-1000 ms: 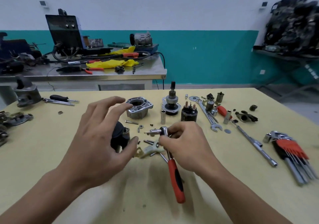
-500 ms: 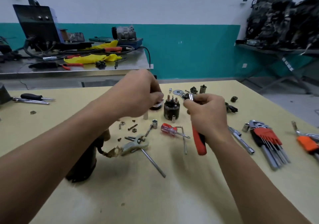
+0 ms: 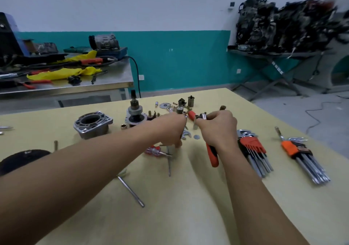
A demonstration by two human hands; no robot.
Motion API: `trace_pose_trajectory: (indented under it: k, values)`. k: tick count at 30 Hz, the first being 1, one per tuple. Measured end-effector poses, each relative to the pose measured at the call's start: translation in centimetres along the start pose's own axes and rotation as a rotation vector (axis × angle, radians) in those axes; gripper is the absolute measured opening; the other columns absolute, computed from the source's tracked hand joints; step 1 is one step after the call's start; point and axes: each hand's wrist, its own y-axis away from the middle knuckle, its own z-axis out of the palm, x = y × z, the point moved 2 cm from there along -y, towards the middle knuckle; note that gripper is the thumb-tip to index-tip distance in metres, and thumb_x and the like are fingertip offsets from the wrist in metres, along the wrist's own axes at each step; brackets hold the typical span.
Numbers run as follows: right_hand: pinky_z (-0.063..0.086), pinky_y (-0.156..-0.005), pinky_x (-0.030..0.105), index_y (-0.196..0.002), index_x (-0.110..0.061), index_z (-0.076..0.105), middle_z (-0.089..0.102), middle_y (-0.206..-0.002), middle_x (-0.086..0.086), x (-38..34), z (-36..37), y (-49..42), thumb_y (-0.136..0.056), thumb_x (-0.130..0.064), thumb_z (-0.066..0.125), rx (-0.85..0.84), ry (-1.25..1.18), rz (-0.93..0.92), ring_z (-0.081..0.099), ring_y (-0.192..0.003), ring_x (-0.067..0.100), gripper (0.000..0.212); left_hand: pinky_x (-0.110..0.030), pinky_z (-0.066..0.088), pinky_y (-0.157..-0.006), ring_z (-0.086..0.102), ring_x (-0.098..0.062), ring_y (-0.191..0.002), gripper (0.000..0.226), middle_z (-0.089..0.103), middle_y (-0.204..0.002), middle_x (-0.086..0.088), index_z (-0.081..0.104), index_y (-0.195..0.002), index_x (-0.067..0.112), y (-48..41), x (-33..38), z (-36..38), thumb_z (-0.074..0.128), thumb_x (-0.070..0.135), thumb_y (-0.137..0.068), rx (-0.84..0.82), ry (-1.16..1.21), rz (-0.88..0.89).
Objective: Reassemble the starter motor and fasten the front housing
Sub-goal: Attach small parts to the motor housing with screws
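Two sets of fingers are busy over the small parts. The right hand's fingers (image 3: 211, 118) are curled tight round the top of the ratchet (image 3: 213, 155), up by its head. Its orange-and-black handle pokes out below the right hand (image 3: 220, 131), back toward the person. The left hand's fingers (image 3: 177, 143) point down at the table (image 3: 188, 207), just beside a spanner end (image 3: 186, 134) and a washer (image 3: 196, 136). It's all motion blur there, so no telling if they've pinched anything. The left hand (image 3: 167, 131) itself hangs over a little red screwdriver (image 3: 154, 151).

Further out, the front housing (image 3: 93, 124) sits open side up on the table, well left of both hands and not bolted to anything. Just right of it the shaft assembly (image 3: 135, 112) stands upright. The black motor body (image 3: 22, 159) is at the left edge, partly hidden by the left forearm. A hex key set (image 3: 253, 150) lies just right of the right wrist, with a second set (image 3: 300, 150) beyond it.
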Motion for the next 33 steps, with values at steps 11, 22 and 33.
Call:
trace_pose_trajectory:
  k: [11, 22, 33]
  values:
    - [0.038, -0.040, 0.019, -0.071, -0.006, 0.074, 0.067, -0.066, 0.011, 0.0, -2.6, -1.1, -0.074, -0.021, 0.074, -0.049, -0.135, 0.031, 0.053, -0.044, 0.007, 0.015, -0.023, 0.049, -0.070, 0.063, -0.019, -0.090, 0.029, 0.071, -0.105, -0.004, 0.071, -0.115, 0.014, 1.3, -3.4, -5.0, 0.076, 0.021, -0.088, 0.041, -0.009, -0.088]
    - [0.043, -0.040, 0.019, -0.070, -0.007, 0.078, 0.065, -0.054, 0.006, -0.6, -3.5, 1.1, -0.079, -0.010, 0.076, -0.380, -0.353, 0.098, 0.051, -0.042, 0.011, 0.009, -0.021, 0.040, -0.058, 0.061, -0.004, -0.072, 0.020, 0.066, -0.079, 0.013, 0.074, -0.112, 0.032, 7.9, -12.7, -7.2, 0.069, 0.023, -0.095, -0.119, -0.014, -0.194]
    - [0.041, -0.050, 0.026, -0.066, -0.016, 0.078, 0.066, -0.055, 0.005, -2.4, -0.3, 4.4, -0.077, -0.011, 0.076, -0.480, -0.277, -0.079, 0.051, -0.042, 0.009, 0.013, -0.020, 0.051, -0.056, 0.060, -0.016, -0.068, 0.027, 0.067, -0.080, -0.002, 0.076, -0.100, 0.034, 11.9, -17.8, -5.4, 0.066, 0.010, -0.094, -0.198, 0.262, -0.296]
